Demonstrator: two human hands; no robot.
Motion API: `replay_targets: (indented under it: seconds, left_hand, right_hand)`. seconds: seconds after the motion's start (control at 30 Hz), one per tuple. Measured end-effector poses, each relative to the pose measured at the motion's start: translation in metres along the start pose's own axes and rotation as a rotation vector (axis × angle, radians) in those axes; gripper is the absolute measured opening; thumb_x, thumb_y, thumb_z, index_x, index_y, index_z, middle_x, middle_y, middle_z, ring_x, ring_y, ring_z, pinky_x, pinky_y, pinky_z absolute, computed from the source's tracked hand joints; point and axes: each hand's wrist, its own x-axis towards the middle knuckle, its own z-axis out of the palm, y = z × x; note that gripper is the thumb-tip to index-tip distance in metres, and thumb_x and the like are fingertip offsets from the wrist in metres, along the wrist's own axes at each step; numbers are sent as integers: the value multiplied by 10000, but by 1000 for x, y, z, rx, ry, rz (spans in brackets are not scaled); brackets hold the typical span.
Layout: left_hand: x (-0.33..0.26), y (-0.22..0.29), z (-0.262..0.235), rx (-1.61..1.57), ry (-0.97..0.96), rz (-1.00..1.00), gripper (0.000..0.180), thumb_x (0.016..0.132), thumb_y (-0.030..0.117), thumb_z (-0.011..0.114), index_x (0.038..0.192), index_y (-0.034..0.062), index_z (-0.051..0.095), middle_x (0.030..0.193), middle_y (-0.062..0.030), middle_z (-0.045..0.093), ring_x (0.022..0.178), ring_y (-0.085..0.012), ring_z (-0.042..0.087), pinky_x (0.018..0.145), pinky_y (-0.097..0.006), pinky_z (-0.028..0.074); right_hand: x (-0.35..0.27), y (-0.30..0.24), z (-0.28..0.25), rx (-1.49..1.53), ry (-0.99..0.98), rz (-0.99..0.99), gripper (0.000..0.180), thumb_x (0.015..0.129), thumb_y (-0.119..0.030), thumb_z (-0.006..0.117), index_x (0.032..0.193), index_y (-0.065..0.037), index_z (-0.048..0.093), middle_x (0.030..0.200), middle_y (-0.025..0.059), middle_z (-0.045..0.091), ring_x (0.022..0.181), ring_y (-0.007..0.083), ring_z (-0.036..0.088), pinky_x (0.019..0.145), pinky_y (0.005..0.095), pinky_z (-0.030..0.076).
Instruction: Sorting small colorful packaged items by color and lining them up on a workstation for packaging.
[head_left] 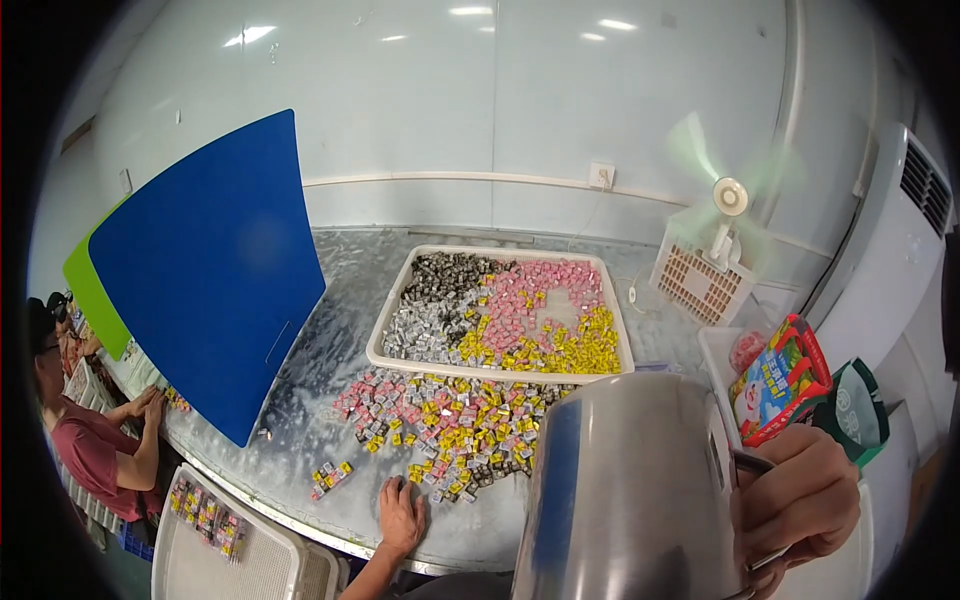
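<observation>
Holding the steel mug [630, 480] up close, blocking part of the table [290, 395], clamping its handle [753, 462] with the right hand [800, 490]. Resting the left hand [402, 517] by the loose pieces [475, 430], can't tell if pinching any. Probably drinking lol, so needing a steady tilt next.

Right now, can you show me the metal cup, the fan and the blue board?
Metal cup [635, 485]: head view, on its shiny side.
Fan [731, 197]: head view, on its round hub.
Blue board [212, 270]: head view, on its flat face.
</observation>
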Motion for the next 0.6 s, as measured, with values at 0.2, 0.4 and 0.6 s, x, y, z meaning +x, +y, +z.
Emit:
replay_targets:
  seconds: [0.2,0.4,0.6]
  left_hand:
    - [3,0,3,-20,5,32,412,898,166,646,1241,-31,535,1318,-262,484,1267,-457,431,1087,-520,363]
    - [2,-1,3,-18,10,36,414,886,167,645,1233,-33,541,1305,-261,488,1253,-458,435,1086,-523,362]
    - [4,-2,7,-21,6,33,414,885,169,645,1230,-35,543,1308,-259,486,1262,-458,425,1093,-524,353]
  right_hand:
    - [2,-19,-7,-122,48,-34,365,748,-260,896,955,-48,682,860,95,681,517,147,574,494,246,472]
    - [6,-35,-1,-332,170,-65,309,781,-241,877,967,-75,694,937,77,657,723,168,616,656,267,526]
    - [10,-40,-8,-365,103,-18,247,788,-260,872,892,-102,713,958,52,662,824,186,620,727,270,534]
